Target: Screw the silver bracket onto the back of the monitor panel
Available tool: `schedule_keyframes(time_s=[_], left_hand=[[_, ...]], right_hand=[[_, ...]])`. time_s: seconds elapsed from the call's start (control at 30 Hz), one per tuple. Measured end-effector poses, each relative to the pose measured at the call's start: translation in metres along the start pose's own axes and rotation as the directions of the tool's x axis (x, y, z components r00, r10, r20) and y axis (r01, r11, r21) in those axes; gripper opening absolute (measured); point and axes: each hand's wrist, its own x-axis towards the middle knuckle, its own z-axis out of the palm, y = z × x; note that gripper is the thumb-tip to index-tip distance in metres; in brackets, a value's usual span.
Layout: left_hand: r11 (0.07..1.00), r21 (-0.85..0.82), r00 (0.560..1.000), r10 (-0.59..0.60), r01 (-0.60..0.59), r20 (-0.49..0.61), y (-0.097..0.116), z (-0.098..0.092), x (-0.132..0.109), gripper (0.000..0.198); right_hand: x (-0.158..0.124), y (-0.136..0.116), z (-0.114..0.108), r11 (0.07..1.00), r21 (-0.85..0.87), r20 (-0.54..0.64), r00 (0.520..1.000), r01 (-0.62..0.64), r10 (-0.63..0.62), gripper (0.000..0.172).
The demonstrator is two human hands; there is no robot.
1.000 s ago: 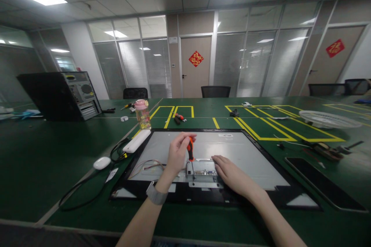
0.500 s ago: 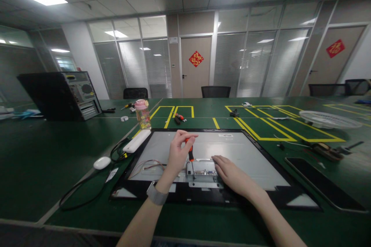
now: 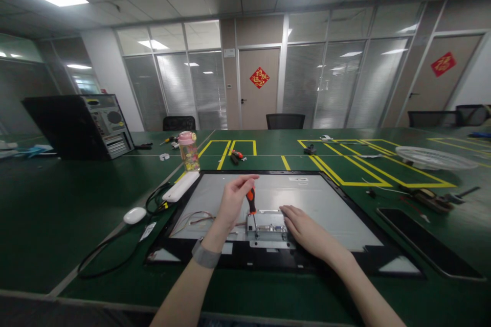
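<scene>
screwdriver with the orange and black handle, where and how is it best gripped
Probably by the thick handle of the screwdriver, from the left and above, where the left hand is: it stands nearly upright, thin shaft pointing down at the metal box, with the right hand at the box's right end.

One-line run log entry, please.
left hand: holds orange-black screwdriver, tip down at metal bracket | right hand: at bracket's right end | display panel: on green table

The head camera looks forward and down at the nearby hands (image 3: 310, 232).
</scene>
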Motion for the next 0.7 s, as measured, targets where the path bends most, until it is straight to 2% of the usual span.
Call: schedule_keyframes(time_s=[0.13,0.2,0.33,0.4,0.57,0.7], left_hand=[[0.994,-0.099,0.999,-0.033,0.035,0.019,0.0024,0.0028,-0.0013,0.027],[0.998,-0.061,0.999,-0.023,0.025,0.029,0.0018,0.0033,-0.0017,0.029],[0.991,0.09,0.993,0.091,-0.098,0.079,-0.0033,0.0008,-0.0013,0.025],[0.987,0.114,0.99,0.1,-0.111,0.096,-0.0057,-0.0008,-0.0007,0.026],[0.999,-0.053,0.981,0.0,0.011,0.192,-0.0033,0.0014,-0.0015,0.042],[0.985,-0.16,0.971,-0.021,0.06,0.237,0.0027,0.0044,-0.0033,0.042]], right_hand=[[0.0011,-0.0006,-0.0001,1.0,-0.021,0.014,1.0,-0.004,0.005,0.05],[0.0015,-0.0003,0.0005,1.0,-0.031,0.015,1.0,0.002,-0.001,0.05],[0.0012,0.0006,0.0012,0.999,-0.032,0.009,1.0,0.007,-0.006,0.05],[0.0008,0.0007,0.0012,1.0,-0.029,0.012,1.0,0.005,-0.005,0.05],[0.0009,0.0013,0.0017,1.0,-0.007,0.001,1.0,0.006,-0.006,0.05],[0.0013,0.0018,0.0021,1.0,-0.002,-0.007,1.0,0.009,-0.009,0.049]])
